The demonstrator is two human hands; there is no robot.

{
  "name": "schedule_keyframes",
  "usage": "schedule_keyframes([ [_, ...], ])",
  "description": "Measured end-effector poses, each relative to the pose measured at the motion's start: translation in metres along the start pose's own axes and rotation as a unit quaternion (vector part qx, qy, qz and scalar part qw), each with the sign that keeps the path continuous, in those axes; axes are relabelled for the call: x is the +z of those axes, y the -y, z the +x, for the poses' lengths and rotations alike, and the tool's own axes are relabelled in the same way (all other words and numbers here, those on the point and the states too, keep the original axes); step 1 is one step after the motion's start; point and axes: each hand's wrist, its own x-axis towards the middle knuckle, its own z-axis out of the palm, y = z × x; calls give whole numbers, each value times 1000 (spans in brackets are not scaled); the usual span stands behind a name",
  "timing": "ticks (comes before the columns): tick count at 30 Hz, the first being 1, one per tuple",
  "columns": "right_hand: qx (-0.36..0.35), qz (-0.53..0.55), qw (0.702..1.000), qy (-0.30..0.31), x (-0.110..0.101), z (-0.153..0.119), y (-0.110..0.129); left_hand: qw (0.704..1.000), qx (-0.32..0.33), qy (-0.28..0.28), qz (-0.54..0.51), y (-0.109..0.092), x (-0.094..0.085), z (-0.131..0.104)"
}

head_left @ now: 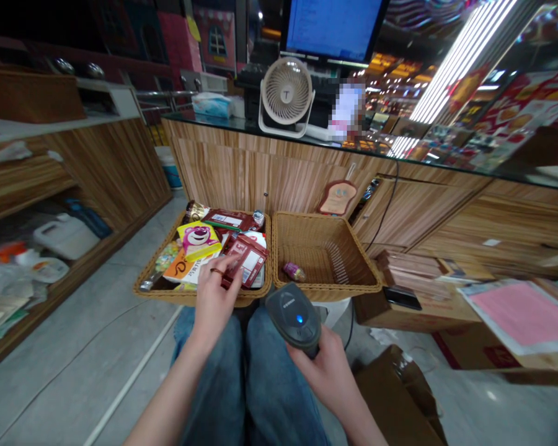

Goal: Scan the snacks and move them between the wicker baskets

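My right hand point(323, 365) is wrapped round the handle of a dark grey barcode scanner point(294, 317) with a lit blue light, held above my knees. Over the left wicker basket point(142, 290), my left hand point(216, 294), with a ring on one finger, has its thumb and fingers closed on the near left side of a dark red packet point(251, 255) with a white label. Around it lie a yellow box with a purple bear point(198, 240), an orange and white packet point(179, 267) and other snack packs. The right wicker basket point(307, 241) holds a small purple-wrapped item point(294, 271).
Behind the baskets stands a wooden counter point(223, 170) with a white fan point(286, 93) and a monitor point(333, 28). Cardboard boxes point(423, 310) with a black phone point(402, 298) are at right, near an open brown bag point(395, 396). A shelf unit point(116, 155) stands left.
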Motion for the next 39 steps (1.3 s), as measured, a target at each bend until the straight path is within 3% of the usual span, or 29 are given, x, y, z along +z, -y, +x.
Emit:
schedule_keyframes([
  [3, 5, 1, 1000, 6, 4, 0, -1, 982, 21, -22, 189, 4, -11, 0],
  [5, 5, 4, 1000, 7, 5, 1, 1, 966, 18, -11, 256, 3, -13, 0],
  [13, -4, 9, 1000, 6, 4, 4, 4, 930, 55, 50, 360, -8, 5, -1],
  [23, 0, 8, 1000, 6, 4, 2, 2, 891, -10, 106, 441, -25, 15, 17],
  [26, 4, 8, 1000, 5, 3, 2, 3, 895, -10, 103, 435, -25, 18, 16],
  [32, 5, 19, 1000, 1, -1, 3, 7, 930, 7, 58, 363, -24, 19, 8],
  [36, 13, 28, 1000, 3, -2, 4, 9, 959, 76, 9, 272, -22, 17, 7],
  [39, 29, 32, 999, 13, -1, 5, 10, 968, 130, 11, 216, -16, 16, 10],
])
